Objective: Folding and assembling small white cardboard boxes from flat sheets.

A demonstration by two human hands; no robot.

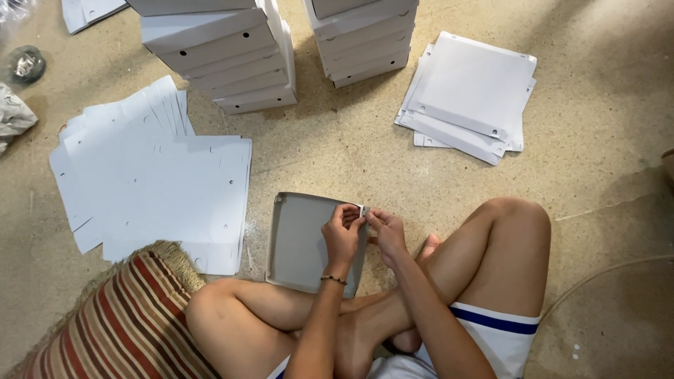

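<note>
I sit cross-legged on the floor with a half-folded grey cardboard box tray [298, 242] resting against my legs. My left hand [342, 233] and my right hand [385, 231] both pinch the tray's upper right corner, where a small white flap shows between the fingertips. The tray's left and top walls stand folded up. A beaded bracelet sits on my left wrist.
A spread of flat white box blanks [151, 182] lies at left. Folded lids [467, 95] are piled at upper right. Two stacks of finished white boxes [225, 52] [361, 35] stand at the top. A striped cushion [123, 323] lies by my left knee.
</note>
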